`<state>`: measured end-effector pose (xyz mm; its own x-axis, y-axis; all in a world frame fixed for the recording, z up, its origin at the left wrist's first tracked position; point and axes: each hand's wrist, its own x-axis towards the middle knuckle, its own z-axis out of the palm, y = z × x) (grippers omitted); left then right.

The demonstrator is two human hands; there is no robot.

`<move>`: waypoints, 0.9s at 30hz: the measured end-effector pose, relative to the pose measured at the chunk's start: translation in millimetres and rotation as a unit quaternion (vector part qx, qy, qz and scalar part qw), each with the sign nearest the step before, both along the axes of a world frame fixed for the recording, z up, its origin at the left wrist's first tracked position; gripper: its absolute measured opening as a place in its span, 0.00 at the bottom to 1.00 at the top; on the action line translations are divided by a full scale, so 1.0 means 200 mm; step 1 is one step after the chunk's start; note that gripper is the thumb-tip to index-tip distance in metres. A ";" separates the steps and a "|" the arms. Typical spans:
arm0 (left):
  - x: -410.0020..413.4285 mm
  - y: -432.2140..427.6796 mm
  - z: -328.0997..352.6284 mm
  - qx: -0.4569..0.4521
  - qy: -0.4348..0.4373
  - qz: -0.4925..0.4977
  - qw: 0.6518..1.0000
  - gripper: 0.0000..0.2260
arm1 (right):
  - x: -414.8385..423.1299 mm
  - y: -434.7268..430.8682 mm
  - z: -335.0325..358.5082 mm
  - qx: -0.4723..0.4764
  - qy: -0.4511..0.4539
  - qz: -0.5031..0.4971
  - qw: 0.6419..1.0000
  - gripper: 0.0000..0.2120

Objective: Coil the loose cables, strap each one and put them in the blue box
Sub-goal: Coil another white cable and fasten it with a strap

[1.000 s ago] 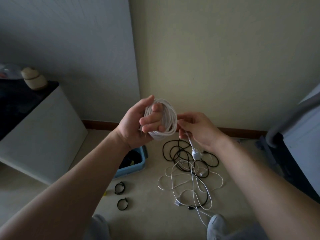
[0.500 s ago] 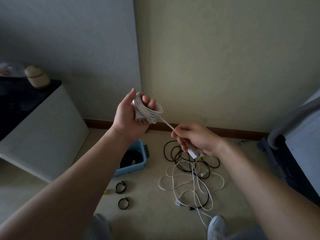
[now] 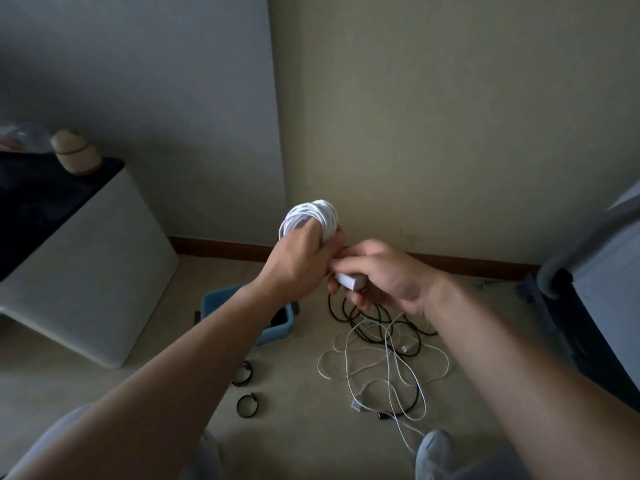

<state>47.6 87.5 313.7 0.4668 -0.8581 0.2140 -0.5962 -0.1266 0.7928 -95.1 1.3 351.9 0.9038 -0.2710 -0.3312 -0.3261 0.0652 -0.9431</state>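
Observation:
My left hand [image 3: 300,255] grips a white coiled cable [image 3: 317,216], whose loops stick out above my knuckles. Right beside it, touching my left fingers, my right hand [image 3: 377,277] holds the cable's white plug end [image 3: 349,280]. Below on the floor lies a tangle of loose white cables [image 3: 384,368] and black cables [image 3: 374,320]. The blue box [image 3: 221,299] stands on the floor under my left forearm, mostly hidden by it. Two black straps lie curled on the floor, strap one [image 3: 242,375] and strap two [image 3: 248,407].
A white cabinet [image 3: 86,271] with a dark top stands at the left, with a small beige jar [image 3: 77,156] on it. A dark chair base [image 3: 568,306] is at the right. The wall corner is straight ahead. My knees [image 3: 433,448] show at the bottom edge.
My left hand has turned its back to the camera and dropped lower. My right hand has come up to it with the plug end, taking up the stretched length of white cable.

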 end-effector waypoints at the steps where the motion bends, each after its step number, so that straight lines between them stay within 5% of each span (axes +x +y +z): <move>1: 0.00 0.00 -0.01 0.017 0.001 -0.008 1.000 0.17 | 0.00 0.00 0.01 0.011 -0.001 -0.002 1.000 0.09; 6: -0.03 0.00 -0.01 0.010 0.163 -0.042 0.986 0.17 | -0.01 0.00 0.03 0.103 -0.033 -0.101 0.989 0.10; 13: -0.09 -0.03 0.01 0.033 0.419 -0.090 0.903 0.29 | 0.01 0.00 0.02 0.167 -0.083 -0.181 0.966 0.09; 21: 0.02 0.07 -0.06 0.077 0.427 0.058 0.899 0.21 | 0.15 0.16 -0.09 0.097 -0.080 -0.245 0.961 0.06; 27: 0.17 0.29 -0.28 0.212 0.249 0.157 0.932 0.18 | 0.34 0.30 -0.37 -0.051 0.064 -0.151 0.985 0.07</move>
